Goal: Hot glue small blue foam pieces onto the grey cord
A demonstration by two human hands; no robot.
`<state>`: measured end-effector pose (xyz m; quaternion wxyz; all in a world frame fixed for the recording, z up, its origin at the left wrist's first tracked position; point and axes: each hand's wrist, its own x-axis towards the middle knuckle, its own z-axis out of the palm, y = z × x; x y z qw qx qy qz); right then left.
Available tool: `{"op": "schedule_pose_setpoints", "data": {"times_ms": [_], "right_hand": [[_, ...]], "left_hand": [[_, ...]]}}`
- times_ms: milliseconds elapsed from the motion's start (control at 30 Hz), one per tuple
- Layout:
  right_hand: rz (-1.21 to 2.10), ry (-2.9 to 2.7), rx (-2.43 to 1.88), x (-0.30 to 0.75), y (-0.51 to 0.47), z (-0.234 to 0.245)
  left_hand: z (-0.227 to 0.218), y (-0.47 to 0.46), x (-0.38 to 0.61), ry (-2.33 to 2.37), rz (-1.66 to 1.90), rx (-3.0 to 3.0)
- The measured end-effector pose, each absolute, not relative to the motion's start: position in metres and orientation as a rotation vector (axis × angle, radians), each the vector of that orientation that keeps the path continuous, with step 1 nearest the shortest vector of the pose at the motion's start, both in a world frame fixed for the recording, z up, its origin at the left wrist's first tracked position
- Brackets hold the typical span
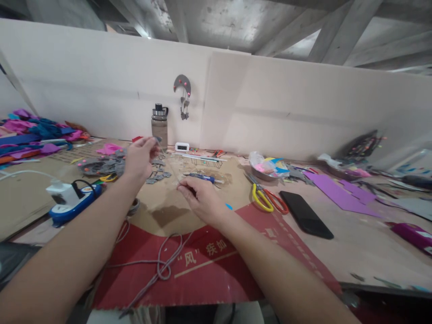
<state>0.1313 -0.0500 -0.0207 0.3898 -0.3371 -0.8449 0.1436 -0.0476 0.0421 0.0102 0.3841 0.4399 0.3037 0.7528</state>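
My left hand (141, 157) is raised above the table and pinches a small grey piece (157, 140) between thumb and fingertips. A thin clear thread seems to run from it down to my right hand (199, 199), which rests on the cardboard sheet (158, 211) with its fingers closed in a pinch. What the right fingers hold is too fine to make out. Grey felt cut-outs (158, 174) lie just beyond both hands. A blue-handled tool (201, 178) lies behind my right hand.
Yellow- and red-handled scissors (266, 198) and a black phone (305, 215) lie to the right. A power strip with charger (71, 199) sits left. A grey cord (162, 265) loops near me. A water bottle (159, 126) and small clock (182, 146) stand by the wall. Coloured felt piles (37, 135) are far left.
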Motion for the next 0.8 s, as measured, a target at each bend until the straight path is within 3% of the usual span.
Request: {"op": "schedule_pose_setpoints", "data": {"times_ms": [233, 500, 800], "right_hand": [[0.441, -2.25, -0.799, 0.143, -0.046, -0.01], [0.066, -2.033, -1.798, 0.176, -0.011, -0.024], [0.224, -1.906, -1.9, 0.167, 0.006, -0.068]], "left_hand": [[0.014, 0.046, -0.054, 0.701, 1.933, 0.988], [0.007, 0.037, -0.035, 0.625, 1.789, 1.135], [0.005, 0.028, -0.029, 0.627, 1.611, 1.075]]}}
